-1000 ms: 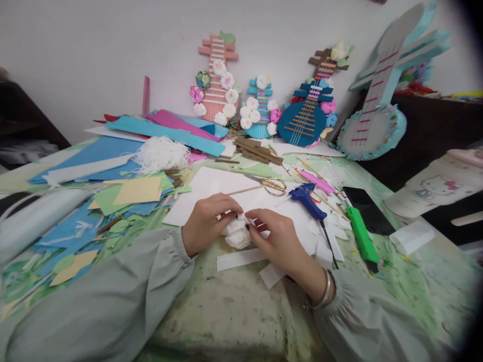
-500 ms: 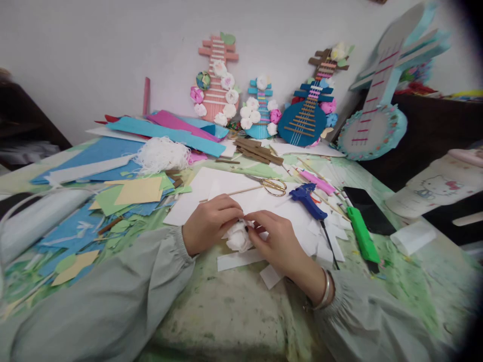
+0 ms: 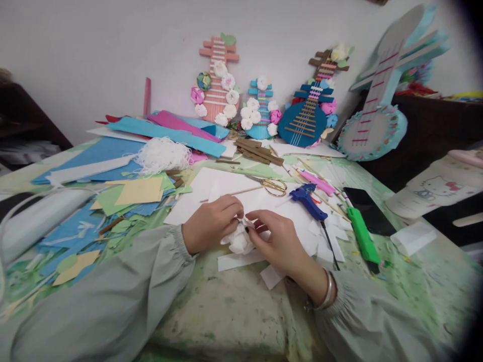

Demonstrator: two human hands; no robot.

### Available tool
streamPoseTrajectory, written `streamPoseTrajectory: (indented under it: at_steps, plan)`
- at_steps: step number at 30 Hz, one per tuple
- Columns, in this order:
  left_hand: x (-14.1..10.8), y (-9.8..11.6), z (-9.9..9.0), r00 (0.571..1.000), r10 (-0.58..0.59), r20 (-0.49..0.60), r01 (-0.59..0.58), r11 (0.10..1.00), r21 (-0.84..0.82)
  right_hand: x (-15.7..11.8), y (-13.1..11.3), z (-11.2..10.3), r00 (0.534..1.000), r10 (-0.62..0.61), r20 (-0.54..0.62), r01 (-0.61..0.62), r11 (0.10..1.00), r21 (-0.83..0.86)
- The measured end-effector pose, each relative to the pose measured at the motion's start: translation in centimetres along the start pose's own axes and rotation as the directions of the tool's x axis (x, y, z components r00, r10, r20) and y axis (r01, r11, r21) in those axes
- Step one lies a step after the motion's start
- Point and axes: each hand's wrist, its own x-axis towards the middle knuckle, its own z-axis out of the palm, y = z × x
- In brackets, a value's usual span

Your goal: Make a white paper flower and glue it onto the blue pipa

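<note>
A crumpled white paper flower [image 3: 240,240] is between my two hands, just above the near edge of a white sheet [image 3: 204,183]. My left hand [image 3: 213,221] pinches its upper left side with bent fingers. On the right side, the thumb and curled fingers of my right hand [image 3: 277,241] grip the same flower. Parts of the flower are hidden behind the fingers. Beneath it lie a white paper strip [image 3: 237,260] and a smaller white strip [image 3: 272,276].
Right of the sheet lie a blue glue gun [image 3: 307,201], gold-handled scissors [image 3: 274,186], a green cutter [image 3: 362,235] and a phone [image 3: 368,208]. Paper scraps [image 3: 139,192] and white string [image 3: 164,156] cover the left. Decorated paper lutes [image 3: 304,120] lean against the wall.
My left fingers have curled in more at the flower's top. The flower has turned slightly and shows more of its left side. My right hand has hardly moved.
</note>
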Motion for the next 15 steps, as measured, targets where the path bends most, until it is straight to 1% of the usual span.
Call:
streamPoseTrajectory:
  at_steps: [3, 5, 6, 7, 8, 10, 11, 12, 14, 15]
  plan:
    - [0.1, 0.1, -0.2, 0.999, 0.033, -0.036, -0.032, 0.999, 0.025, 0.1, -0.4, -0.4, 0.997, 0.078, -0.013, -0.077, 0.994, 0.08]
    - [0.2, 0.3, -0.5, 0.995, 0.067, -0.079, -0.064, 0.997, 0.036, 0.3, -0.4, -0.6, 0.985, 0.171, 0.007, -0.168, 0.958, 0.231]
    - [0.3, 0.4, -0.6, 0.99, 0.089, -0.111, -0.084, 0.996, 0.043, 0.4, -0.4, -0.6, 0.973, 0.23, 0.031, -0.227, 0.914, 0.336]
    - [0.3, 0.6, -0.7, 0.982, 0.115, -0.15, -0.108, 0.993, 0.051, 0.5, -0.3, -0.7, 0.952, 0.297, 0.069, -0.296, 0.844, 0.448]
    - [0.4, 0.7, -0.9, 0.97, 0.146, -0.193, -0.136, 0.989, 0.063, 0.6, -0.2, -0.7, 0.926, 0.359, 0.121, -0.362, 0.748, 0.555]
    - [0.5, 1.1, -1.2, 0.936, 0.207, -0.286, -0.184, 0.977, 0.106, 0.7, -0.1, -0.7, 0.868, 0.427, 0.255, -0.467, 0.524, 0.712]
    - [0.5, 1.3, -1.3, 0.917, 0.228, -0.328, -0.194, 0.972, 0.132, 0.8, -0.1, -0.7, 0.845, 0.422, 0.327, -0.501, 0.415, 0.759]
    - [0.4, 1.5, -1.4, 0.901, 0.237, -0.363, -0.193, 0.969, 0.153, 0.8, -0.1, -0.6, 0.832, 0.389, 0.395, -0.523, 0.316, 0.791]
    - [0.1, 1.7, -1.4, 0.886, 0.214, -0.412, -0.162, 0.974, 0.158, 0.7, -0.2, -0.6, 0.823, 0.264, 0.503, -0.551, 0.154, 0.82]
    - [-0.1, 1.8, -1.3, 0.884, 0.191, -0.427, -0.143, 0.979, 0.141, 0.6, -0.2, -0.6, 0.817, 0.191, 0.545, -0.567, 0.092, 0.818]
